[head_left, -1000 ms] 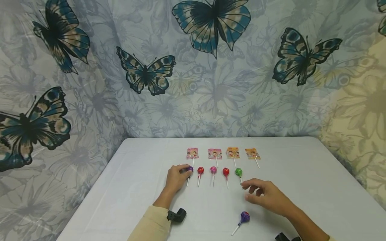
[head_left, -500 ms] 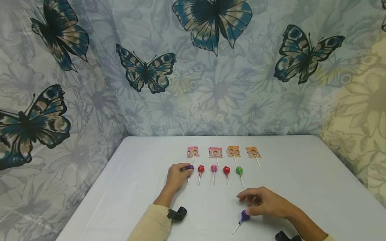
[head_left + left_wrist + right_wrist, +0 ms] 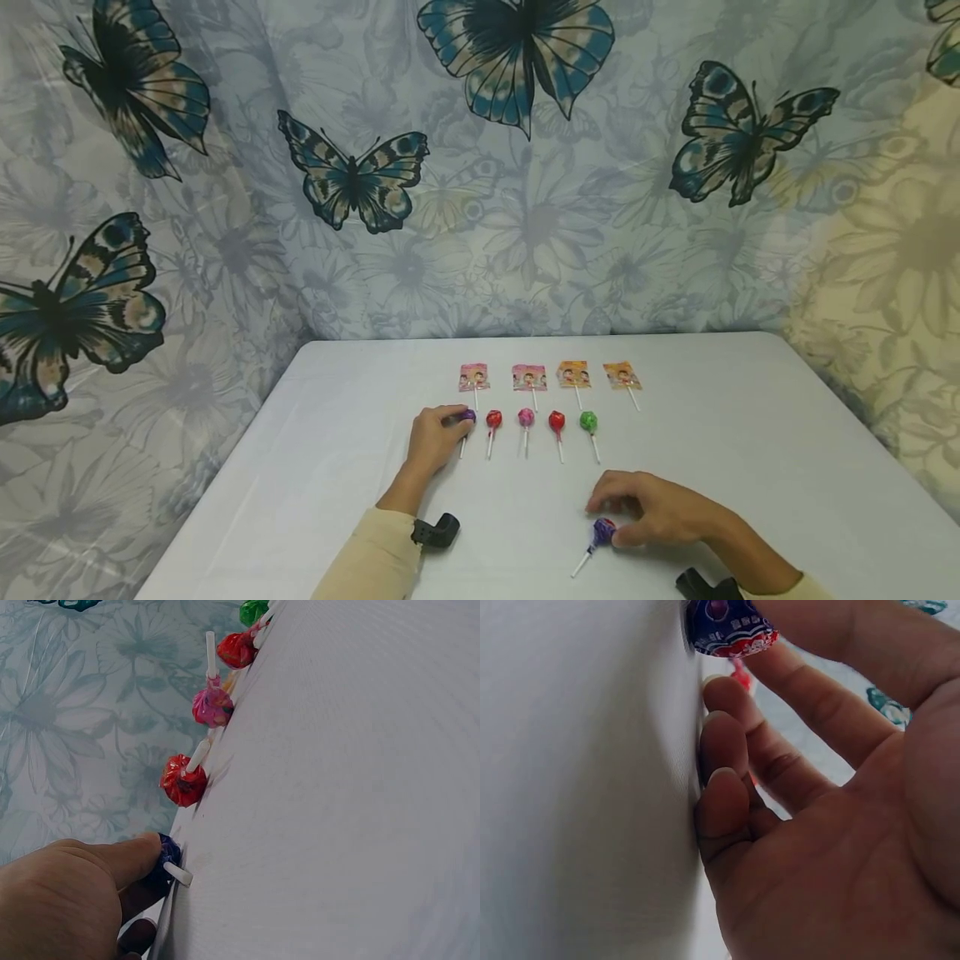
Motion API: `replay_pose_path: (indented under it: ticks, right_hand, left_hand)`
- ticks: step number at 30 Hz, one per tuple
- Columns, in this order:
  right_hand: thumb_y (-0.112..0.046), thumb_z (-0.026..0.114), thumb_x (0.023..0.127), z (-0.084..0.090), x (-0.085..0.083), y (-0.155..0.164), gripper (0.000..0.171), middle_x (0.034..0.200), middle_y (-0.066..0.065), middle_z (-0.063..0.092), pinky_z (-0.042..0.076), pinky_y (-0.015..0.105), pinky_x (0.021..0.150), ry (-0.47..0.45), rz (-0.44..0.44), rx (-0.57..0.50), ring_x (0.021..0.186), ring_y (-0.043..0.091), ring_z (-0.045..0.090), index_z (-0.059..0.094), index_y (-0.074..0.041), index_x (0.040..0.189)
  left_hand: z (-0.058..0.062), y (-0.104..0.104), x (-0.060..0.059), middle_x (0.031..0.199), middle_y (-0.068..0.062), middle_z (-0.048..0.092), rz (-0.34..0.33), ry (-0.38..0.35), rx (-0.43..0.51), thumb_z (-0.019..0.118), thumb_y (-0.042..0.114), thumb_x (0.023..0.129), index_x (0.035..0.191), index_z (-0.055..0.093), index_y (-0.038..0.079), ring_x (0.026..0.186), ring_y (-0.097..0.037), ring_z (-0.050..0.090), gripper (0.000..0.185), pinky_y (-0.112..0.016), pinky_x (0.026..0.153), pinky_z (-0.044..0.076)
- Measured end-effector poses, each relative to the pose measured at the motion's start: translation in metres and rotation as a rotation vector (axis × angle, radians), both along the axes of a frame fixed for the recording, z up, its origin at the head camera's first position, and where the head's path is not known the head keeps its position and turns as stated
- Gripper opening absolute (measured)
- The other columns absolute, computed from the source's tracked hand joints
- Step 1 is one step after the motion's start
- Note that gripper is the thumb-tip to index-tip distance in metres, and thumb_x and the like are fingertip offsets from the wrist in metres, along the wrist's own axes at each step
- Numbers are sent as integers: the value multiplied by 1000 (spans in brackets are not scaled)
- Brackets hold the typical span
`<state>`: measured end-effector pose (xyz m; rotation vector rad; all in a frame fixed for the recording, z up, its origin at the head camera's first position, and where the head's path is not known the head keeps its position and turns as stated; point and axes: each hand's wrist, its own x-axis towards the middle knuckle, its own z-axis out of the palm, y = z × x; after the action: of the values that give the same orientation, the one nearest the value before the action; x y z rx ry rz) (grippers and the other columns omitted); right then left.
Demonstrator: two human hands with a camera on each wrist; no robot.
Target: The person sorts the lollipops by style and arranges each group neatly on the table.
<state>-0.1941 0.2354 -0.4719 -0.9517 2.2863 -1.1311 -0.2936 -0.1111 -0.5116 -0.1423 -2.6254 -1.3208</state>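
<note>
Fingers of the right hand (image 3: 660, 517) are closing round the wrapped head of the loose purple lollipop (image 3: 603, 530), which is lying alone on the white table (image 3: 750, 433) towards its near edge, well apart from the rows further back. Its head is sitting just under the fingertips, on the hand's left side, and its white stick is running away from the grip towards the near edge and slightly leftward, so the long axis is lying on a slant to that edge. In the right wrist view the thumb and forefinger are pinching the head of the lollipop (image 3: 727, 628) while the other fingers are resting curled on the cloth. The left hand (image 3: 433, 437) is much further off, at the left end of the row of five round lollipops (image 3: 526, 419), and its thumb and fingers are gripping the end purple lollipop (image 3: 160, 868) there. Beyond that row, four flat wrapped lollipops (image 3: 546, 377) are lying nearer the far edge.

Compared with a second ago, the right hand is no longer hovering with spread fingers beside the green lollipop (image 3: 588, 421); it is now down nearer the near edge, on the loose purple one. The left hand is staying where it was.
</note>
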Motion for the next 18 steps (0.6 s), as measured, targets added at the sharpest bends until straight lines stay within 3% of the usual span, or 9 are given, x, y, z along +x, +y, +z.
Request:
replay_pose_path:
  ticks: [5, 10, 18]
  right_hand:
    - [-19, 74, 83, -2, -1, -1, 20, 102, -7, 61, 41, 28, 79, 11, -7, 3, 93, 17, 51, 71, -24, 102]
    - [-17, 72, 85, 1, -2, -2, 20, 98, -6, 64, 46, 27, 76, -16, -46, -40, 89, 15, 56, 69, -19, 105]
    - [-7, 68, 88, 0, -3, 3, 26, 110, 8, 66, 50, 28, 82, -42, -95, -184, 96, 20, 62, 67, -6, 114]
  left_hand:
    - [0, -1, 0, 111, -10, 64, -4, 6, 6, 76, 19, 84, 109, 75, 13, 107, -30, 58, 26, -46, 93, 44]
    - [-1, -1, 0, 113, -10, 65, -10, 9, 12, 76, 18, 84, 109, 75, 13, 109, -30, 58, 26, -46, 94, 44]
    - [1, -1, 1, 112, -11, 65, -18, 18, 22, 76, 16, 84, 109, 75, 12, 107, -31, 58, 25, -47, 93, 44]
